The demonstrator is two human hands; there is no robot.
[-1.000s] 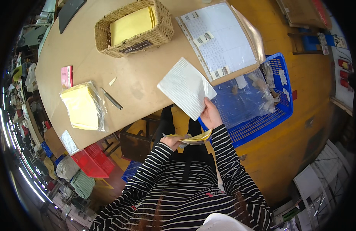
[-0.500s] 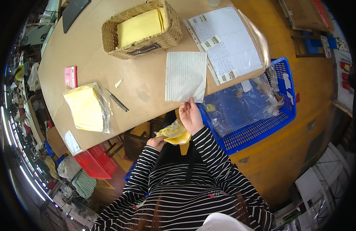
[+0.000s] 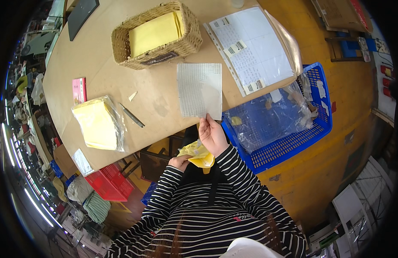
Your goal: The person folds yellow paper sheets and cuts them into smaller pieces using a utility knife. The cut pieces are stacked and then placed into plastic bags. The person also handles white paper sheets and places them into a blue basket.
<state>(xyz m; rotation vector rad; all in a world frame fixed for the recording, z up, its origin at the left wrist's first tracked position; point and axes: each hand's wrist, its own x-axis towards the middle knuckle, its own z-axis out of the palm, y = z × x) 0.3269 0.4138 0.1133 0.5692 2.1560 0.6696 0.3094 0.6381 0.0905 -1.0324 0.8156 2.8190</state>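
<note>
My left hand [image 3: 180,163] is closed on a crumpled yellow packet [image 3: 198,154], partly in clear plastic, held over my lap below the table edge. Part of the packet is hidden behind my right wrist. Reaching to the table's near edge, my right hand [image 3: 213,136] pinches the near edge of a white sheet of small labels [image 3: 199,88] between thumb and fingertip. A fine grid covers most of that sheet; its lower right part looks bare and shiny. To the left lie a pen [image 3: 132,115] and a plastic-wrapped yellow stack [image 3: 95,124].
A wicker basket [image 3: 192,38] of yellow envelopes stands at the back. Right of the label sheet lies a plastic-covered paper chart [image 3: 255,47]. A blue crate [image 3: 285,157] holding clear plastic adjoins the table at right; a red crate [image 3: 109,182] sits below left. A pink booklet [image 3: 79,89] lies at left.
The label sheet has shifted left and slightly nearer, with my right fingertips at its edge. Its shiny corner lies flatter. My left hand and the yellow packet moved slightly right.
</note>
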